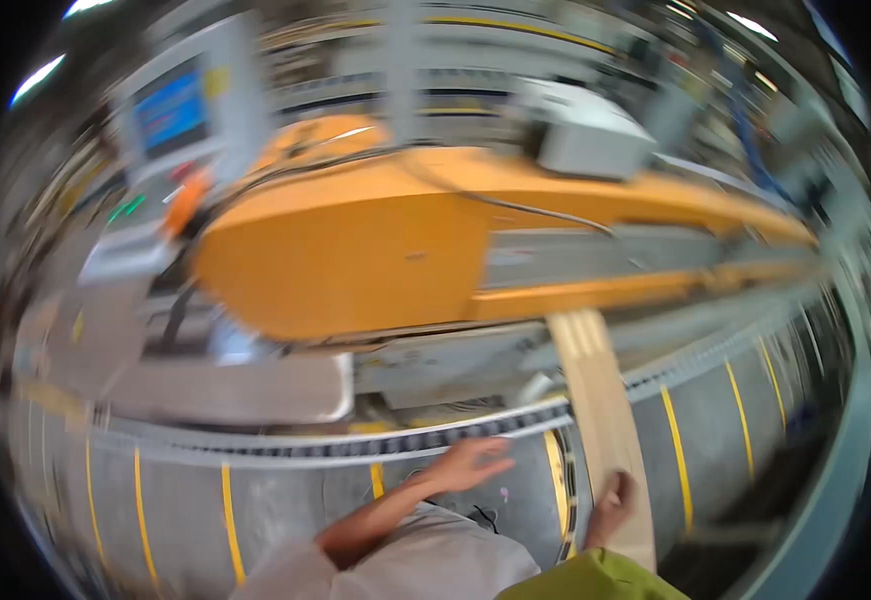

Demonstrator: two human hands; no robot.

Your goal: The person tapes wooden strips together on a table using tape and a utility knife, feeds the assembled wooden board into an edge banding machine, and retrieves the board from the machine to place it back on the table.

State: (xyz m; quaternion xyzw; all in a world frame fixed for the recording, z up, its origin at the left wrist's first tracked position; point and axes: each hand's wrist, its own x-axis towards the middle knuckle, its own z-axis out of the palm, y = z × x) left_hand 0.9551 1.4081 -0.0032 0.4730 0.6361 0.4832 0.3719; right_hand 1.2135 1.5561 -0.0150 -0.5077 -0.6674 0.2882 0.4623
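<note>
My left hand (471,466) is stretched out in front of my body, fingers apart and nothing in them. It is near a white-edged rail with dark rollers (456,432). A long, pale wooden board (601,395) runs from the orange machine (356,240) toward me, crossing over the rail. My right hand (613,508), below a lime-green sleeve, is at the board's near part, over its left side. Its fingers are blurred and partly hidden, so I cannot tell whether they grip the board. Slots or grooves show at the board's far end.
A grey control cabinet with a blue screen (171,110) stands at the back left. On top of the orange machine sit a white box (596,130) and a dark cable (516,203). Yellow lines (678,455) mark the grey surface below. A brown panel (236,388) is left of centre.
</note>
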